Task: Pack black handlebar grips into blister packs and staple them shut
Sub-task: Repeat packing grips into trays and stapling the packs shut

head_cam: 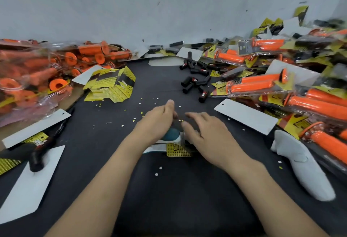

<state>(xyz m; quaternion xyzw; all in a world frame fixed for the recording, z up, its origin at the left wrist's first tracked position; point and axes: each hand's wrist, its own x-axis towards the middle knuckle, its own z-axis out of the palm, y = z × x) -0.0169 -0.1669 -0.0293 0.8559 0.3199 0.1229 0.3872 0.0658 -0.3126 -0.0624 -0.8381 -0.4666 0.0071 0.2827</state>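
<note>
Head view: left hand [156, 122] curls over teal stapler [171, 135], set on yellow-carded blister pack [177, 150]; right hand [208, 135], fingers spread and relaxed, rests just beside it. Loose black handlebar grips [195, 81] lie farther back.

Surfaces shown: tabletop [169, 189], a dark, matt covering, apparently cloth; black grips [193, 81], matt and rubber-like with a glossy printed band; blister packs [253, 86], clear glossy plastic over smooth orange grips [317, 105]; bag [28, 78], thin, crinkled, shiny transparent film; backing cards [246, 115], stiff white paperboard, matt; printed cards [112, 84], yellow-and-black paperboard with slight sheen; cloth [300, 163], white and soft; stapler [170, 135], smooth teal plastic; wall [169, 11], matt grey paint, scuffed.
</note>
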